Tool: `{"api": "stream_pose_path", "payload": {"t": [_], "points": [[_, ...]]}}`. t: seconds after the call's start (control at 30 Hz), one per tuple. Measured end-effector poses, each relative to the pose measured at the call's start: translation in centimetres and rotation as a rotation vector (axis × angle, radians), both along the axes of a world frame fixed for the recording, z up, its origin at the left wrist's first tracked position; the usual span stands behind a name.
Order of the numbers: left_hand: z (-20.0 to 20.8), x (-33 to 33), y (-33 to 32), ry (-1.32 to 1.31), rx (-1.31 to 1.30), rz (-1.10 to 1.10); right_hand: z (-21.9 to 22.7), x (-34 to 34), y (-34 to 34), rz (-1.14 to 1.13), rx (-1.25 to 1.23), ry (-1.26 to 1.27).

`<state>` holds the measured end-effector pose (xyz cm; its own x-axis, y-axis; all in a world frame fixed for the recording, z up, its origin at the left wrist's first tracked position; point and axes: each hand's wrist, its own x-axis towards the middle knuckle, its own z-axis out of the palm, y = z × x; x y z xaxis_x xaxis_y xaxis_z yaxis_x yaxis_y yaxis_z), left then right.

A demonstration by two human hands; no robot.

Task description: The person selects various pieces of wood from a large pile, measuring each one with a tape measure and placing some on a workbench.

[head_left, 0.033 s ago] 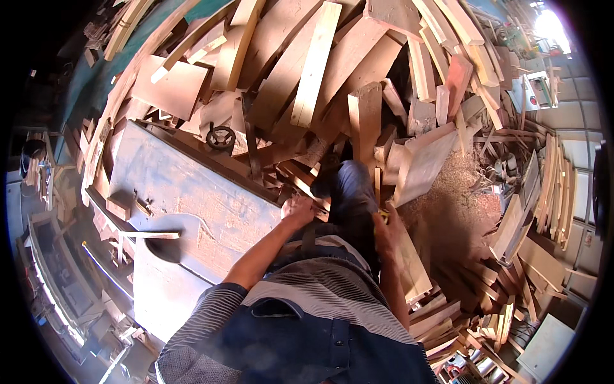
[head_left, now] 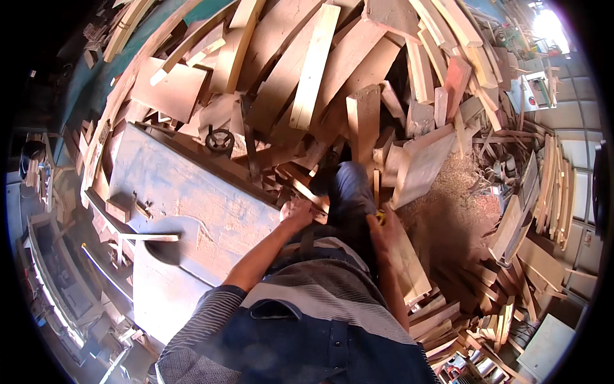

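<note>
Many planks [head_left: 313,70] beyond left hand [head_left: 297,213]

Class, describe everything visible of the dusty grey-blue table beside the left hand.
The table is a broad, flat grey-blue slab, apparently metal, smeared with pale brown sawdust, its far edge dark. It lies left of the picture's middle, seemingly level. Wood scraps rest near its left end. Its right corner is close to the left hand; contact is unclear.
</note>
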<state>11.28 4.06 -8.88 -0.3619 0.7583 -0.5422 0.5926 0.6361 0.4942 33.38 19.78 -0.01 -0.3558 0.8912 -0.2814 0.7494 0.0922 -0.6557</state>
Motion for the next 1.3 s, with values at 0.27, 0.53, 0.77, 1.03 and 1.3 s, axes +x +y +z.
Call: {"api": "stream_pose_path", "payload": {"t": [0.27, 0.53, 0.77, 1.03, 1.3], "points": [[-2.2, -0.1, 0.3, -0.102, 0.058, 0.120, 0.4, -3.0, 2.4, 0.223, 0.197, -0.061], [-2.8, -8.4, 10.3, -0.340, 0.311, 0.398, -1.7, -5.9, 5.8, 0.414, 0.430, -0.144], [-1.7, -22.4, 29.8, -0.420, 0.528, 0.482, -3.4, -7.8, 8.6, 0.352, 0.376, -0.174], [-2.1, -36.4, 51.4, -0.834, 0.687, 0.560, -3.1, -8.8, 9.1, 0.270, 0.356, -0.176], [-0.8, -37.3, 64.7, -1.155, 0.766, 0.833, -4.9, -6.6, 7.2, 0.279, 0.376, -0.253]]}}
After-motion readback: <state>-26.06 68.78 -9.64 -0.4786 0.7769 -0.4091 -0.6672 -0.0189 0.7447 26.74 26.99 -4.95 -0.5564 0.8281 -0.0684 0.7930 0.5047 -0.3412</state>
